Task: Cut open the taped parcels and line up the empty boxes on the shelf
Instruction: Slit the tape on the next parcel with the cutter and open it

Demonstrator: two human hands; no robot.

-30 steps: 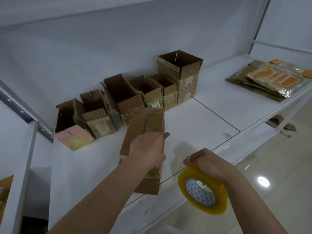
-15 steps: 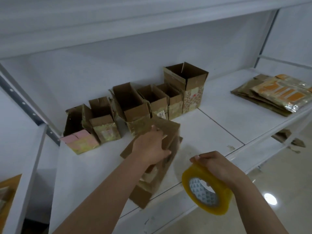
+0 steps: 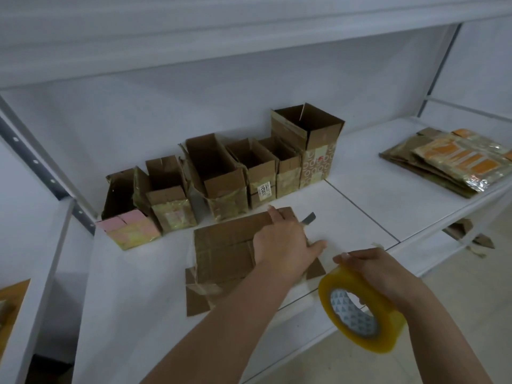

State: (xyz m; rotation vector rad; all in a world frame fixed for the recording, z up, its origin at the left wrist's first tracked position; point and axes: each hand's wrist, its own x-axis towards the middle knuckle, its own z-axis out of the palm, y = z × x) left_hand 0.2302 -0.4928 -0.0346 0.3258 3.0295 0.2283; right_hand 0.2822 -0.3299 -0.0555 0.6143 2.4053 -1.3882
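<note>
A flattened cardboard box (image 3: 224, 250) lies flat on the white shelf (image 3: 360, 200). My left hand (image 3: 285, 242) presses on its right part, thumb stretched out to the right. A small grey cutter blade (image 3: 309, 218) sticks out from that hand's fingers. My right hand (image 3: 379, 273) grips a roll of yellowish clear tape (image 3: 360, 309) just off the shelf's front edge. Behind the flat box, several open empty boxes (image 3: 221, 178) stand in a row along the back wall, ending in a taller one (image 3: 307, 145).
A stack of flattened, taped parcels (image 3: 454, 162) lies on the shelf at the far right. The leftmost box in the row has pink flaps (image 3: 122, 221). A metal upright (image 3: 36, 162) runs along the left. Another shelf board is overhead.
The cardboard box was held tilted up in my left hand; now it lies flat on the shelf under that hand. My right hand with the tape roll has barely moved.
</note>
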